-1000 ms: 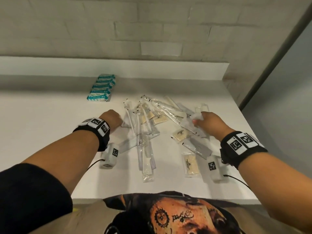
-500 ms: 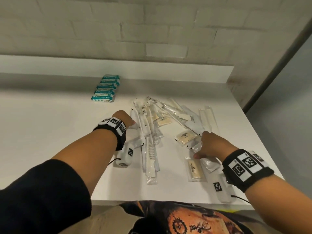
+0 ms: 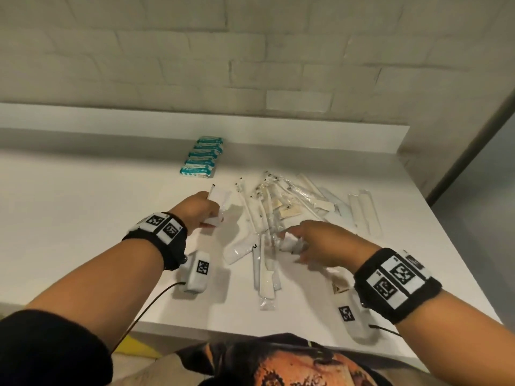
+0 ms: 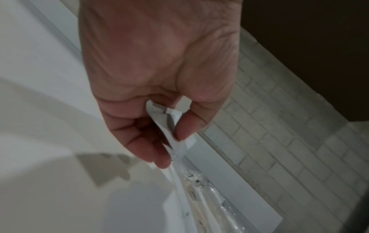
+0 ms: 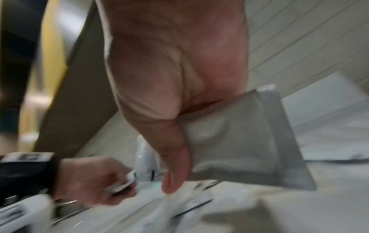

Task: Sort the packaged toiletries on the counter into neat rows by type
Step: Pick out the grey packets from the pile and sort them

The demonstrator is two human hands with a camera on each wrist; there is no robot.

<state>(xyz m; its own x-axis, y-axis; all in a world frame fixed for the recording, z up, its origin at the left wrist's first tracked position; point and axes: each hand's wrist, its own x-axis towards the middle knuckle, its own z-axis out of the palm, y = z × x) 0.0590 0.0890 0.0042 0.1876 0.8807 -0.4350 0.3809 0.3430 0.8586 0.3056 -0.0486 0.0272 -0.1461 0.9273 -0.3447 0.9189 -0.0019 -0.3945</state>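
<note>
Gripping white sachets in both hands (image 3: pixel 327 242).

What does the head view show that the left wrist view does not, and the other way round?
Only the head view shows the row of teal packets, the mixed pile of clear-wrapped items and the right hand gripping a white sachet. Only the left wrist view shows how the thumb and fingers pinch the white packet, which is creased. Both show the left hand, this packet and the white counter.
</note>
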